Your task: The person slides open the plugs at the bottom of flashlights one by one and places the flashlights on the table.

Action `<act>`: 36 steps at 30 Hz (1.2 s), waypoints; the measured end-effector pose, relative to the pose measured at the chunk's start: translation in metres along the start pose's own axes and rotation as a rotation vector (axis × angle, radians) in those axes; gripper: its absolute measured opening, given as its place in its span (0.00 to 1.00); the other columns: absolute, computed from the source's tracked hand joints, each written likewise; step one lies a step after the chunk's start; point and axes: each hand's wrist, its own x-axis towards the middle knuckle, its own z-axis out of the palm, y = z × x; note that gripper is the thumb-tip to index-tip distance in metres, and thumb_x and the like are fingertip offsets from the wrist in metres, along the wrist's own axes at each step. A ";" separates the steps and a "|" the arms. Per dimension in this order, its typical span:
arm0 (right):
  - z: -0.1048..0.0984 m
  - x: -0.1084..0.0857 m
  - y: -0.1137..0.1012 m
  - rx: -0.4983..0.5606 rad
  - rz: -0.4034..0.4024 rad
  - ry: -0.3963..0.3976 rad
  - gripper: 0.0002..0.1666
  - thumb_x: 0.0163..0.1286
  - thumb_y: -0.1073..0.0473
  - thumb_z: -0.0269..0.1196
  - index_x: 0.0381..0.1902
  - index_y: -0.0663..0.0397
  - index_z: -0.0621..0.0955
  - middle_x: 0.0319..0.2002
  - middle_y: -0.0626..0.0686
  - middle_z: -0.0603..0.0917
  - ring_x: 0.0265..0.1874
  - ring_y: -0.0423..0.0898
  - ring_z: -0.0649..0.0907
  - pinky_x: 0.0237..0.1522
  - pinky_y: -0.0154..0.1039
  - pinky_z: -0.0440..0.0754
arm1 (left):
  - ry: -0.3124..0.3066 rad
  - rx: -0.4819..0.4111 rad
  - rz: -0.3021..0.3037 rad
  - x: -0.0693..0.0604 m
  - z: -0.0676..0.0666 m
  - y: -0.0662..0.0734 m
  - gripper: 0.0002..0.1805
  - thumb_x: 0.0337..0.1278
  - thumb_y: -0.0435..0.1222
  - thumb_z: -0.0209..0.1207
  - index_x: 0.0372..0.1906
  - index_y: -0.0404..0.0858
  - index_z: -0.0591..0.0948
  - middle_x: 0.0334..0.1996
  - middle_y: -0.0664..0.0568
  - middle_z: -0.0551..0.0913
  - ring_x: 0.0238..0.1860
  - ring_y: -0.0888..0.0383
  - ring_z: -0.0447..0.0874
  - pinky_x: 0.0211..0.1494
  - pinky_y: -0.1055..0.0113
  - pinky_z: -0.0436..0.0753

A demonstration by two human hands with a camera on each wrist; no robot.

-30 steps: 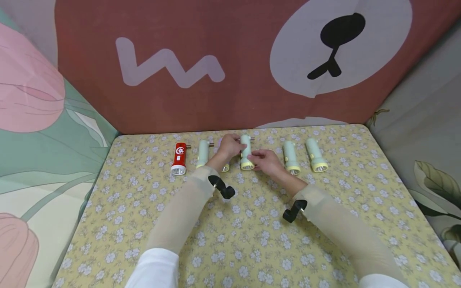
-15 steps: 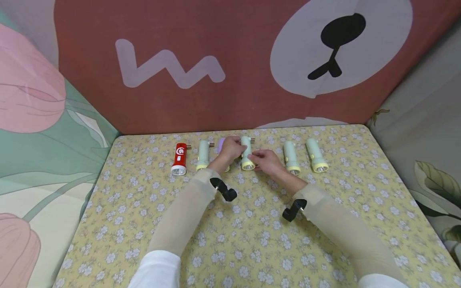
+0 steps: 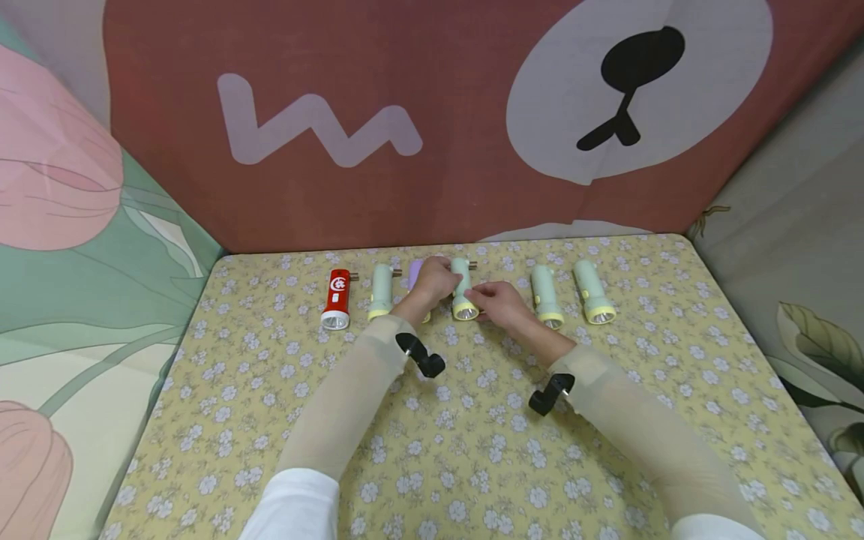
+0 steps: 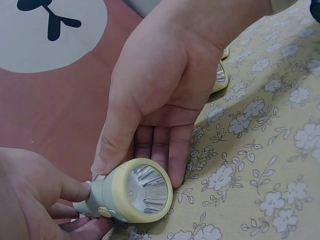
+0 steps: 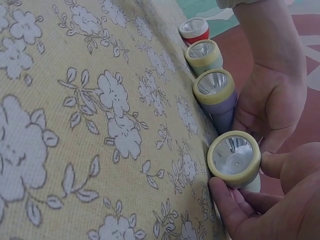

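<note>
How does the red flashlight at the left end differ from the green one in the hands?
The red flashlight has a white head; the green flashlight has a pale yellow one. The red flashlight lies untouched, while the left hand and right hand hold the green flashlight. Both have metal prongs.

In the head view, the left hand (image 3: pixel 435 280) hides much of the purple flashlight (image 3: pixel 415 271).
</note>
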 end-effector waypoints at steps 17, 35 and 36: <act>-0.004 -0.006 0.002 0.009 -0.038 -0.031 0.31 0.82 0.50 0.54 0.71 0.67 0.70 0.63 0.65 0.77 0.57 0.59 0.81 0.53 0.47 0.85 | -0.006 0.023 -0.005 0.001 0.001 -0.001 0.27 0.71 0.35 0.61 0.71 0.34 0.73 0.66 0.42 0.77 0.65 0.47 0.76 0.64 0.56 0.79; -0.013 -0.033 0.004 -0.145 -0.201 -0.014 0.31 0.83 0.49 0.53 0.75 0.62 0.68 0.67 0.63 0.75 0.58 0.58 0.80 0.53 0.52 0.83 | 0.008 0.015 -0.001 0.002 0.000 -0.002 0.28 0.69 0.36 0.64 0.70 0.34 0.74 0.65 0.42 0.78 0.63 0.47 0.78 0.61 0.56 0.81; -0.014 -0.035 0.004 -0.164 -0.214 -0.010 0.31 0.83 0.50 0.53 0.74 0.63 0.68 0.66 0.63 0.76 0.58 0.58 0.80 0.52 0.52 0.83 | 0.008 0.012 -0.003 0.002 0.000 -0.002 0.28 0.69 0.36 0.64 0.70 0.33 0.74 0.65 0.42 0.78 0.63 0.47 0.78 0.61 0.56 0.81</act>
